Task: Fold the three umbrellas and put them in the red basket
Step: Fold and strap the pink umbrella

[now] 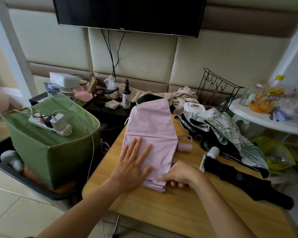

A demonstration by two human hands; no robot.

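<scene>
The left hand (133, 166) lies flat with straight, spread fingers on the pink umbrella (149, 134), pressing its canopy against the desk (179, 210). Just to its right, the right hand (180, 175) has its fingers curled onto the near edge of the same pink cloth, pinching the stacked folds there. The pink handle (185, 147) pokes out beyond the right hand, on the far side of the canopy.

Further right of the right hand lie the floral umbrella (230, 134), still loose, and the black umbrella (244, 184), rolled slim. No red basket shows in this view.

The step looks like flattening and pleating the pink canopy. To do it well, I'd keep the left palm anchoring the cloth while the right draws each panel over evenly, so the pleats stack in one direction, then roll tightly around the shaft before strapping
</scene>
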